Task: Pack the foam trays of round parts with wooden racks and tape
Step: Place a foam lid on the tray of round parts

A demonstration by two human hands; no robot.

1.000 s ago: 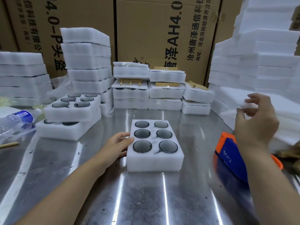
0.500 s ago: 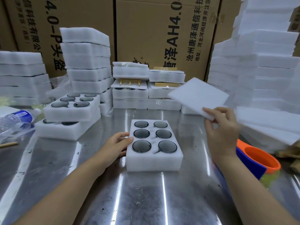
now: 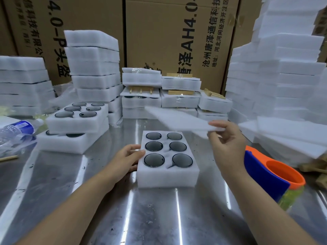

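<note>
Cardboard boxes (image 3: 177, 41) form the far wall. A steel table (image 3: 159, 218) carries all other items. Stacks of white foam blocks (image 3: 283, 76) stand at far right and far left. Wrapped foam packs (image 3: 141, 103) stand at far centre, and wooden racks (image 3: 178, 75) lie on several of them.

The tray (image 3: 168, 175) sits at the table centre, between both forearms. It is uncovered, and a dark round part (image 3: 154, 160) sits in each of its six pockets. Two more filled trays are stacked at left.

A thin foam sheet (image 3: 177, 119) hangs above the far end of the tray, tilted and not touching it. The right hand (image 3: 228, 145) pinches the sheet's near right corner, thumb and fingers clamped on it.

The tape dispenser (image 3: 261, 174), blue and orange, lies right of the tray, partly behind the right forearm.

The left hand (image 3: 125, 160) rests against the tray's left wall, fingers together and nearly straight, tips touching the foam.
</note>
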